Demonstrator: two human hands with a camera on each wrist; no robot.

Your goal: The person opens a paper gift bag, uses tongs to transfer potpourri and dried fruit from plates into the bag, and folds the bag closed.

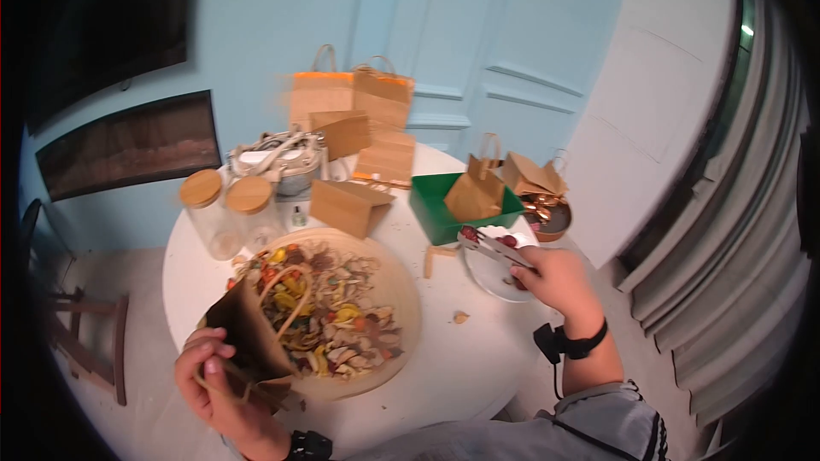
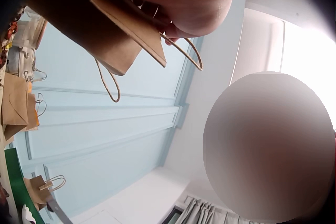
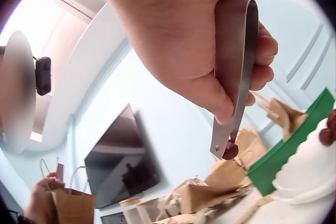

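My left hand grips the edge and handle of an open brown paper bag, tilted over the near left part of a round tray of mixed dried pieces. In my right hand are metal tongs, held above a white scalloped plate. A dark red round piece sits between the tong tips in the right wrist view. More dark red pieces lie on the plate.
Behind the plate stands a green box holding a paper bag. Two lidded glass jars, a handbag and several paper bags stand at the back. A copper-coloured bowl is at the right. A small piece lies on the table.
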